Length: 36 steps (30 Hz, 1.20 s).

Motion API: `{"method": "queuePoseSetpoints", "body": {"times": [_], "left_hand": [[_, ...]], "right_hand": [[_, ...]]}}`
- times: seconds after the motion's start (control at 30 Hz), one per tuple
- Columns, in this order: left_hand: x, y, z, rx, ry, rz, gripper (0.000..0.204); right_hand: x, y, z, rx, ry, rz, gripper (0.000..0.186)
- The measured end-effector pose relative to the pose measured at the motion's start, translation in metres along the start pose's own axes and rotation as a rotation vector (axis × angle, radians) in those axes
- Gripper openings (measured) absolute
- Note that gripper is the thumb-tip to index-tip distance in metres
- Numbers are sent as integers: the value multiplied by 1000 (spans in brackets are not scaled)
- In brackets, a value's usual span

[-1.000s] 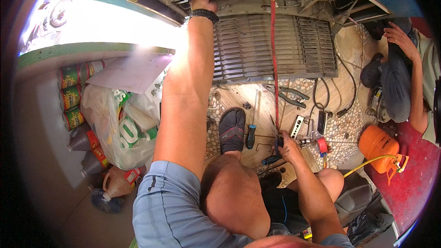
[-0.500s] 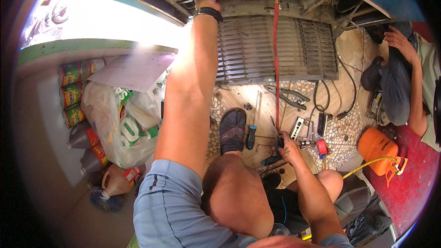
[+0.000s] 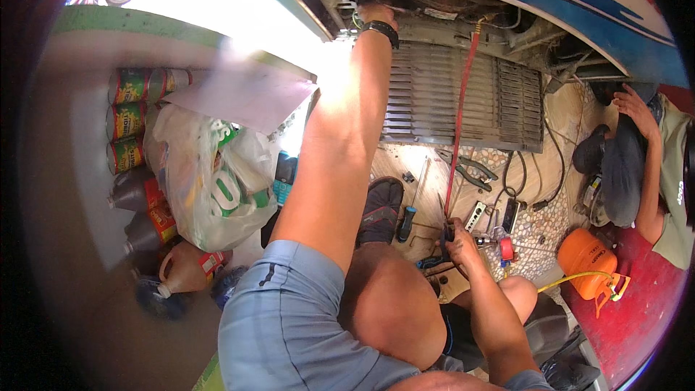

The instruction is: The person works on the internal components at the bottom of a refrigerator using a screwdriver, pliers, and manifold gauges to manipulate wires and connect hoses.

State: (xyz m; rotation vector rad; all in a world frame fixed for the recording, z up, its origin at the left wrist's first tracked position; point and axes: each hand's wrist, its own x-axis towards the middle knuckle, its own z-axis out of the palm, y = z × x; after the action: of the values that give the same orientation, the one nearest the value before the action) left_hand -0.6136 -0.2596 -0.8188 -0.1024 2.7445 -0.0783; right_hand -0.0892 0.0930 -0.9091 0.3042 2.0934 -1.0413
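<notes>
The left hand point(image 3: 376, 14) reaches up into the open compartment above the finned grille point(image 3: 463, 94); its fingers are hidden. The right hand point(image 3: 460, 239) grips the red hose point(image 3: 457, 137) at its lower end, likely being connected, which needs careful feeding upward.

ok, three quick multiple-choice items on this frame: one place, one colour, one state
1. Where is the left hand?
A. up in the open unit above the grey metal grille
B. on the floor
C. on the knee

2. What colour is the small gas canister?
A. green
B. orange
C. white

3. What is the right hand doing?
A. hanging open
B. flat on the tiles
C. closed around the lower end of the thin red hose

Answers: A, the arm reaches up; B, orange body; C, fingers curl at the hose end.
</notes>
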Motion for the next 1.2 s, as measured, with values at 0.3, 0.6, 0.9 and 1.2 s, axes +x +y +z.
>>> {"method": "queuePoseSetpoints", "body": {"times": [0.3,0.6,0.9,1.2], "left_hand": [[-41,9,49,-2462,464,-405,52],[-28,-42,17,-470,495,-251,54],[-6,-18,53,-226,337,-138,47],[-44,4,-16,-2367,417,-510,32]], "right_hand": [[-5,-50,-17,-156,-73,261,64],[-35,-123,-37,-322,-118,145,64],[-45,-100,-33,-303,-43,153,64],[-40,-113,-36,-267,-167,210,69]]}}
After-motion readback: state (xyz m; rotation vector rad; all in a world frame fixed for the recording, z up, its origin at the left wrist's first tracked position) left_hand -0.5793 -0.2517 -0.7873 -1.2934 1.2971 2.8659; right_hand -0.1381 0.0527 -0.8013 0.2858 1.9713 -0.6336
